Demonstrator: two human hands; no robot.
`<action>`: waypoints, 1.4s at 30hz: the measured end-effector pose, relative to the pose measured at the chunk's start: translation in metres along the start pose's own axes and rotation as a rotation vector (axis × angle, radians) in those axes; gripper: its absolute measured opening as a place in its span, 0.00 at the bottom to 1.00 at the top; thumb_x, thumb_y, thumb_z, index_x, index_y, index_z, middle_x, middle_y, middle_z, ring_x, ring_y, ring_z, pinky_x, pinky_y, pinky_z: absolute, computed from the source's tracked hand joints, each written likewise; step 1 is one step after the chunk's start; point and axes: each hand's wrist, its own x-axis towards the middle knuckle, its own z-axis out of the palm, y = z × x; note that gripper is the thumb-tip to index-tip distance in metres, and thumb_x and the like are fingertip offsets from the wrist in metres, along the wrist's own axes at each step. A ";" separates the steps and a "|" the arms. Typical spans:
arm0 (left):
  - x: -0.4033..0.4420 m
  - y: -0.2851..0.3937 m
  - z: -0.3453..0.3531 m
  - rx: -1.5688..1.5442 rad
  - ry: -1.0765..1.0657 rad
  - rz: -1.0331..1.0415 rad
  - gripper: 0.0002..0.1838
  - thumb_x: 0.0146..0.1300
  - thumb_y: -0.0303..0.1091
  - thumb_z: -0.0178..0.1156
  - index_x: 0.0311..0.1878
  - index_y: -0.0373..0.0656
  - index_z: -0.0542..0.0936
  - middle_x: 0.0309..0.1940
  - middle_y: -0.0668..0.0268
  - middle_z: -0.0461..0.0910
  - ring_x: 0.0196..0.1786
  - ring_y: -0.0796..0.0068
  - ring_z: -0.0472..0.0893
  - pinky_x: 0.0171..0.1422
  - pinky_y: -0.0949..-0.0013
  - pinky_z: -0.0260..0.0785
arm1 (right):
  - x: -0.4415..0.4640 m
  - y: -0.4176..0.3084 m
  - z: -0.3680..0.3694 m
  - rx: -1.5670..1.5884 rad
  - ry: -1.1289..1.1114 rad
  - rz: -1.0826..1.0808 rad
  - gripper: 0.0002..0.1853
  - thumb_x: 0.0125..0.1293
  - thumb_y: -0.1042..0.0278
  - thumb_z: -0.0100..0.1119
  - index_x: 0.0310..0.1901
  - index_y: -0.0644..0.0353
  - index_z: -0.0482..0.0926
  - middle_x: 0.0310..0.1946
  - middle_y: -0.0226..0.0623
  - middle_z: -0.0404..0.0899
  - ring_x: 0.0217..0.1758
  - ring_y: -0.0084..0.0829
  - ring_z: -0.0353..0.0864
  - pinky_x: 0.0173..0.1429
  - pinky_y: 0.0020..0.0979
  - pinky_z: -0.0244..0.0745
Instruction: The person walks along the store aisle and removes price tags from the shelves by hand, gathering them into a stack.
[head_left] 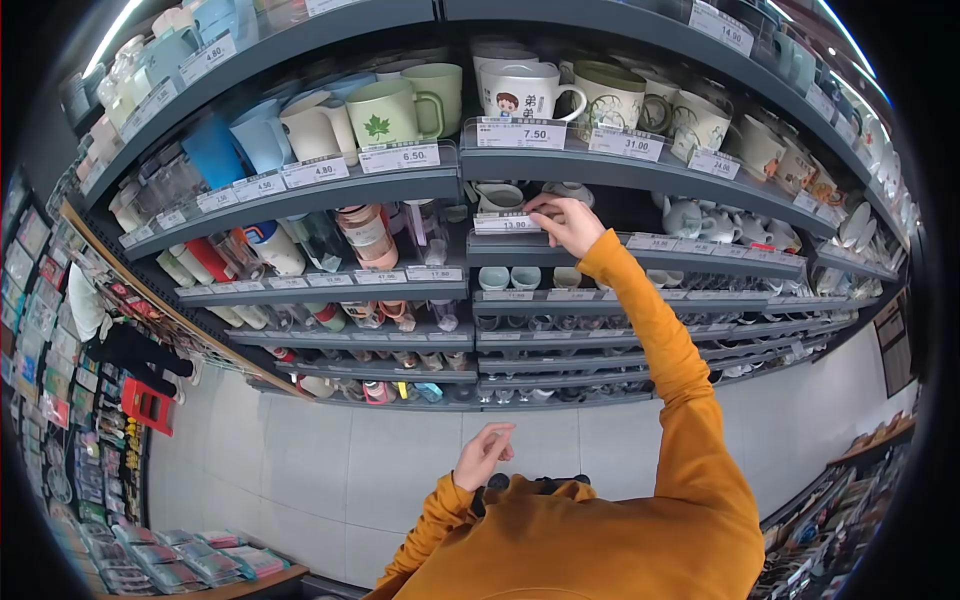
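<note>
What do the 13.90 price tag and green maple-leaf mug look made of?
Price tag: probably paper or card, from its flat, white, printed face; maybe plastic-covered.
Green mug: likely glazed ceramic, from its smooth, soft sheen; plastic stays possible.

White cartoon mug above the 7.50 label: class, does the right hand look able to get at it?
Probably yes: the white mug stands at the shelf front, handle uncovered, though the right hand is at the 13.90 label.

Location type: retail shop, housewares aisle. Indicators: tiered shelving [540, 164] at the far side, stocked with rows of mugs [383, 112]; printed price labels [500, 226] along the edges; packaged goods [90, 440] displayed at left; stacked packets [190, 555] at near left; light tiled floor [305, 450]; strip lights [849, 38] overhead at far right.
</note>
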 end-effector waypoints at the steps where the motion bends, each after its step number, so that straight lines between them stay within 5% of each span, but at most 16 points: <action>1: 0.001 0.001 -0.002 0.012 0.000 -0.010 0.15 0.72 0.36 0.49 0.56 0.40 0.72 0.26 0.67 0.77 0.31 0.82 0.76 0.41 0.77 0.69 | 0.000 -0.001 0.001 -0.055 -0.007 0.013 0.11 0.66 0.63 0.55 0.46 0.56 0.79 0.30 0.34 0.83 0.23 0.24 0.79 0.33 0.28 0.73; 8: -0.001 -0.003 -0.007 0.001 0.014 -0.044 0.15 0.72 0.36 0.50 0.56 0.40 0.73 0.26 0.67 0.78 0.32 0.82 0.76 0.41 0.76 0.70 | -0.009 -0.017 0.004 -0.434 0.092 -0.019 0.10 0.65 0.61 0.55 0.41 0.54 0.83 0.31 0.34 0.85 0.20 0.27 0.81 0.33 0.30 0.76; 15: -0.002 -0.013 0.005 -0.006 -0.005 -0.052 0.14 0.72 0.36 0.50 0.56 0.40 0.73 0.27 0.67 0.78 0.32 0.82 0.76 0.40 0.77 0.70 | -0.007 -0.025 -0.002 -0.274 0.073 0.120 0.10 0.65 0.62 0.55 0.42 0.56 0.82 0.31 0.34 0.84 0.18 0.27 0.80 0.31 0.29 0.75; 18: -0.002 -0.012 0.011 0.010 -0.018 -0.033 0.14 0.72 0.36 0.49 0.56 0.40 0.73 0.27 0.66 0.78 0.32 0.81 0.77 0.41 0.76 0.71 | -0.002 -0.014 -0.002 0.004 0.117 0.023 0.11 0.66 0.63 0.55 0.44 0.58 0.81 0.33 0.35 0.84 0.19 0.25 0.80 0.31 0.28 0.74; 28: -0.005 -0.007 0.026 -0.012 0.002 -0.033 0.14 0.72 0.36 0.50 0.55 0.40 0.73 0.27 0.67 0.78 0.31 0.81 0.76 0.39 0.77 0.70 | -0.011 -0.007 0.001 -0.084 0.011 -0.013 0.11 0.64 0.65 0.55 0.46 0.54 0.81 0.35 0.35 0.84 0.19 0.26 0.81 0.34 0.28 0.76; 31: -0.011 -0.007 0.032 -0.016 0.005 -0.034 0.14 0.72 0.36 0.50 0.54 0.39 0.74 0.26 0.68 0.78 0.31 0.82 0.75 0.39 0.77 0.69 | -0.014 -0.013 0.000 -0.320 -0.019 -0.002 0.11 0.63 0.64 0.56 0.45 0.53 0.82 0.35 0.35 0.84 0.26 0.32 0.83 0.37 0.31 0.77; 33: -0.008 -0.011 0.035 0.009 -0.020 -0.042 0.14 0.72 0.37 0.50 0.52 0.39 0.74 0.26 0.68 0.77 0.31 0.82 0.75 0.38 0.77 0.69 | -0.018 0.003 0.009 -0.522 0.180 -0.297 0.11 0.64 0.60 0.55 0.45 0.53 0.81 0.42 0.36 0.80 0.45 0.41 0.81 0.42 0.38 0.78; 35: -0.013 -0.024 0.031 0.069 -0.058 -0.065 0.14 0.72 0.39 0.49 0.50 0.39 0.76 0.26 0.69 0.77 0.30 0.83 0.75 0.38 0.77 0.69 | -0.046 -0.019 0.013 -0.446 0.274 -0.325 0.13 0.65 0.59 0.54 0.47 0.53 0.79 0.45 0.37 0.79 0.43 0.41 0.81 0.43 0.39 0.78; 39: -0.023 -0.070 0.012 0.198 -0.225 -0.214 0.16 0.72 0.42 0.50 0.43 0.38 0.76 0.26 0.68 0.78 0.29 0.82 0.77 0.35 0.77 0.71 | -0.139 0.012 0.056 -0.261 0.078 -0.223 0.10 0.65 0.59 0.55 0.41 0.55 0.79 0.40 0.39 0.83 0.39 0.41 0.83 0.41 0.38 0.79; 42: -0.029 -0.095 0.003 0.160 -0.283 -0.258 0.14 0.71 0.42 0.51 0.42 0.40 0.77 0.26 0.67 0.79 0.29 0.82 0.78 0.35 0.77 0.72 | -0.251 0.075 0.110 -0.168 -0.468 0.011 0.12 0.64 0.57 0.54 0.41 0.54 0.80 0.36 0.40 0.83 0.36 0.40 0.83 0.40 0.38 0.78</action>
